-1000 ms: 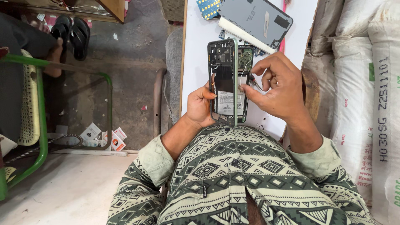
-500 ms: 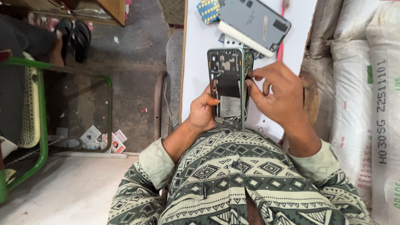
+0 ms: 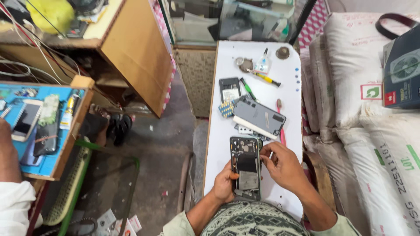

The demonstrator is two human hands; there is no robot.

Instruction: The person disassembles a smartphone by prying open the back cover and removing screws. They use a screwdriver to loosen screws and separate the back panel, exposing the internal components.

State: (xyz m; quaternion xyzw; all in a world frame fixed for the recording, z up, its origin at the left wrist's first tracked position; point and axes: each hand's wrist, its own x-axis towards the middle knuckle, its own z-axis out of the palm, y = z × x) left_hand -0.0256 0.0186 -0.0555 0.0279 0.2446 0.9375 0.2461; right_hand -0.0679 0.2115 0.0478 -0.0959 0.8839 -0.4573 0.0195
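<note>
1. Head view, worktop: I log a narrow white worktop (image 3: 218,144) running away from me, with a glass cabinet (image 3: 236,19) at its far end.
2. Head view, hands: my left hand (image 3: 224,183) is clenched around the lower left edge of an opened phone (image 3: 245,174), holding it just above the near end of the worktop. My right hand (image 3: 284,166) pinches at the phone's upper right edge with its fingertips.
3. Head view, items on the worktop: a grey phone back cover (image 3: 260,117) lies tilted just beyond the opened phone, a pink toothbrush (image 3: 280,124) beside it on the right. Farther off: a second dark phone body (image 3: 230,89), a green-handled tool (image 3: 248,89), a yellow-handled screwdriver (image 3: 267,78), a small glue bottle (image 3: 263,64), two round metal pieces.
4. Head view, room: grey concrete floor (image 3: 166,131) to the left; dark sandals (image 3: 119,127) near a wooden cabinet (image 3: 135,48); a blue-topped side table (image 3: 48,126) carrying phones; white sacks (image 3: 372,131) stacked on the right.
</note>
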